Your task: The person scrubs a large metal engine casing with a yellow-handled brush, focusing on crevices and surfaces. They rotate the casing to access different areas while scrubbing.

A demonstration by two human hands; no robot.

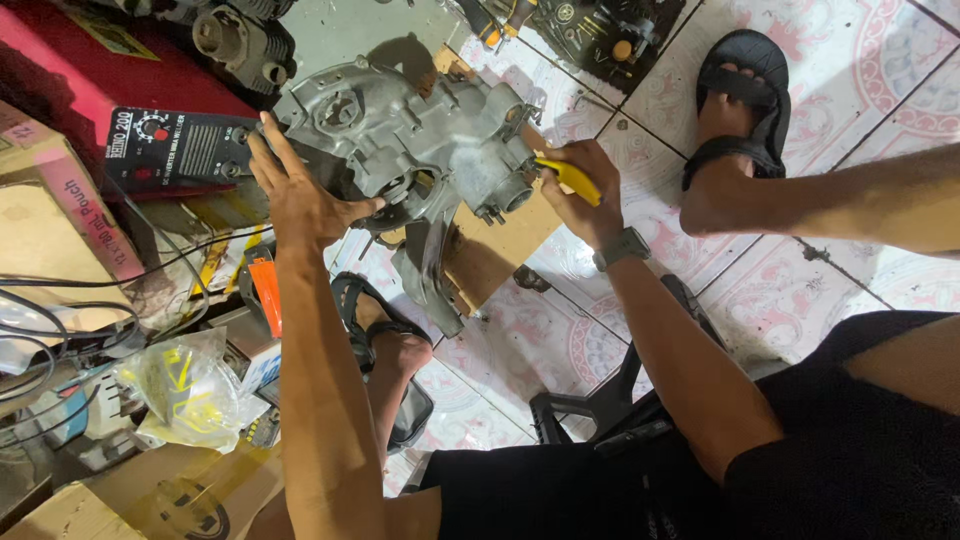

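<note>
A grey metal engine casing [420, 140] rests on a flat piece of cardboard [495, 250] laid over the patterned tile floor [870, 60], its long axis running crosswise between the seated person's two hands. The left hand [300, 195] lies spread flat, fingers unclenched, pressed against the casing's near-left end, bracing it. The right hand [580, 190] sits at the opposite end, clenched around the yellow handle of a tool [572, 178] whose working tip points leftward into the casing, just beside a round opening; the tip itself is hidden. Beyond the left hand stands a black-and-red welding machine [175, 145]. A sandalled foot [735, 120] is planted to the right of the tool hand.
</note>
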